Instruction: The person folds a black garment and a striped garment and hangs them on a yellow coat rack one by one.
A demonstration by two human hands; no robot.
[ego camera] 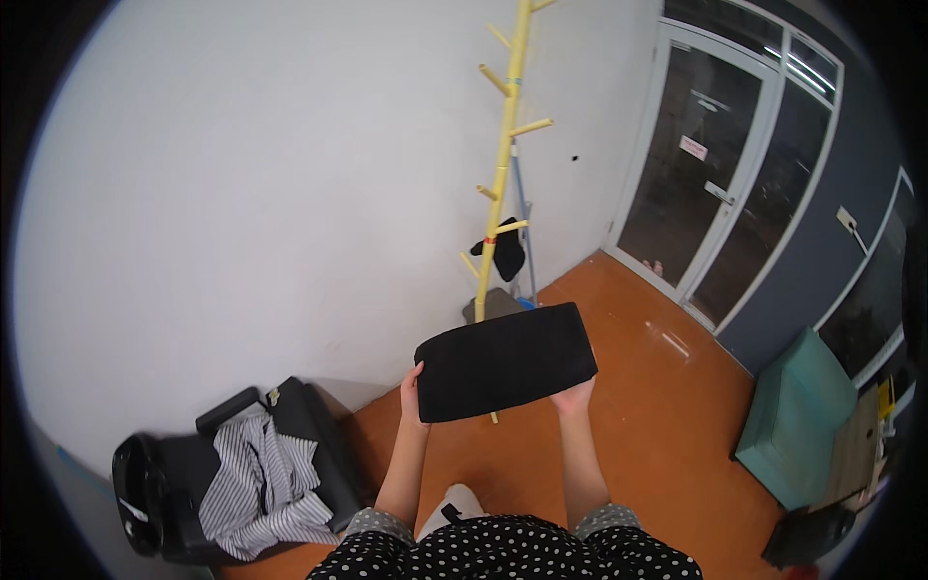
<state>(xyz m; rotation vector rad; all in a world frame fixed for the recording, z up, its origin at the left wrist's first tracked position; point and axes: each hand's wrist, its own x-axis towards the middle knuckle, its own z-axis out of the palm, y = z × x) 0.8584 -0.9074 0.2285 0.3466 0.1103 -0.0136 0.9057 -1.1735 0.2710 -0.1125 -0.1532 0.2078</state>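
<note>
Held out level in front of me is a black folded cloth, roughly rectangular with soft edges. My left hand grips its left end, the thumb lying on the upper face and the other fingers hidden beneath. At the lower right corner, my right hand supports the cloth from below, most of its fingers out of sight. Beyond the cloth stands a yellow coat rack with several pegs, its lower post partly covered by the cloth. A black item, seemingly fabric, hangs low by the rack.
To the left, a striped shirt lies crumpled on a black shampoo chair against the white wall. A blue-handled pole leans behind the rack. At right are a teal padded chair and a glass door. The floor is orange-brown.
</note>
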